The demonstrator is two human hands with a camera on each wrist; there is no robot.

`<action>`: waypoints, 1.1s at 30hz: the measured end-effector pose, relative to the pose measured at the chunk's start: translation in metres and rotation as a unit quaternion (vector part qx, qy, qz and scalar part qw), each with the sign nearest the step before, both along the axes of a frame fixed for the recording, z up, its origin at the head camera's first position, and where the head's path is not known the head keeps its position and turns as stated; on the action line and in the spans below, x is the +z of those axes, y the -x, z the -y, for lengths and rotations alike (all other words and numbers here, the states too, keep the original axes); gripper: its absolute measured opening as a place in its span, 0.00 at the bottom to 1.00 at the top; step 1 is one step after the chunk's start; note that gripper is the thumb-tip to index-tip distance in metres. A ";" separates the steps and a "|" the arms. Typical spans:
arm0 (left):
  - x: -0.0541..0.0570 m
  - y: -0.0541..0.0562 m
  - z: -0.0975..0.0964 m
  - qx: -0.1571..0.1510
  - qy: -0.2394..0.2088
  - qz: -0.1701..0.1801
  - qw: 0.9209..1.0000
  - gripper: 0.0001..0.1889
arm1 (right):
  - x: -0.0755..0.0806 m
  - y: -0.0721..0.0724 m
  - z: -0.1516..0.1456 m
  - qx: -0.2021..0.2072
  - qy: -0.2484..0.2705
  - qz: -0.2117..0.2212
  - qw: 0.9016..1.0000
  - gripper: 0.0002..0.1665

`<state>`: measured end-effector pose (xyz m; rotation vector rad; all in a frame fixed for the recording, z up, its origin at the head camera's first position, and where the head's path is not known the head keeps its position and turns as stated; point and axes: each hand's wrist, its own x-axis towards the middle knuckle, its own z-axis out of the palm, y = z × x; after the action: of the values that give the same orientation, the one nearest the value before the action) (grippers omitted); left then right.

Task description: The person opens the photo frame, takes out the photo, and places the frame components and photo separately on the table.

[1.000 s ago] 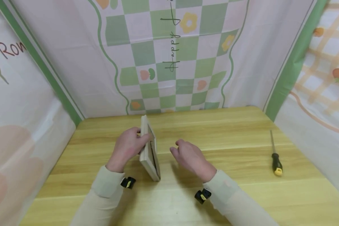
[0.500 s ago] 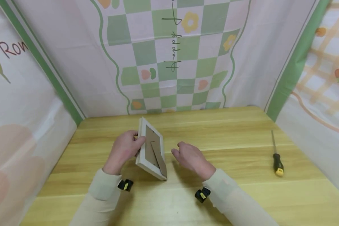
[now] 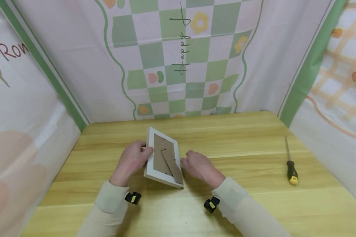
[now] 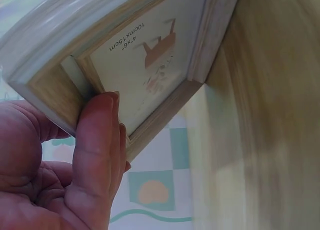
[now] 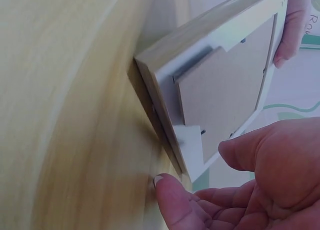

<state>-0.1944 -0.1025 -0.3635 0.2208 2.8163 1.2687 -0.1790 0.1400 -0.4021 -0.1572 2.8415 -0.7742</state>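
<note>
A pale wooden picture frame [image 3: 161,177] tilts over the table, its brown backing with a stand flap facing up. My left hand [image 3: 132,161] pinches its left side, thumb on the back, fingers on the front. In the left wrist view the front of the picture frame [image 4: 200,45] holds a printed insert marked 4"x6" and 10cmx15cm. My right hand [image 3: 201,168] is just beside the frame's right edge, holding nothing. Seen from the right wrist, the thumb and fingers of that hand [image 5: 270,185] are apart near the frame's corner, and small dark tabs show around the backing [image 5: 220,100].
A screwdriver [image 3: 291,172] with a black and yellow handle lies at the right of the wooden table [image 3: 225,138]. Printed cloth walls [image 3: 207,49] rise behind the table and on both sides.
My left hand has turned the picture frame from nearly edge-on so its back faces up, and its right edge has swung toward my right hand. The right hand has hardly moved.
</note>
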 end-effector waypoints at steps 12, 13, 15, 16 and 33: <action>-0.013 -0.002 -0.002 -0.010 0.006 0.011 1.000 0.20 | -0.001 0.000 0.001 -0.003 0.001 0.000 1.000 0.27; -0.014 -0.001 -0.003 -0.010 0.011 0.008 1.000 0.20 | -0.001 0.000 0.001 -0.004 0.000 0.001 1.000 0.26; -0.016 0.000 -0.005 -0.010 0.024 0.004 1.000 0.20 | -0.001 0.000 0.001 -0.006 0.000 0.002 1.000 0.23; -0.017 0.000 -0.005 -0.010 0.031 0.001 0.999 0.21 | -0.001 0.000 0.001 -0.006 0.001 0.003 1.000 0.22; -0.034 -0.001 -0.022 -0.007 0.097 -0.004 0.995 0.22 | 0.002 0.002 -0.017 -0.011 -0.017 -0.002 1.000 0.15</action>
<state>-0.1934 -0.0801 -0.3979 0.2352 2.9137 0.9836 -0.1810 0.1573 -0.4004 -0.1246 2.8632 -0.7309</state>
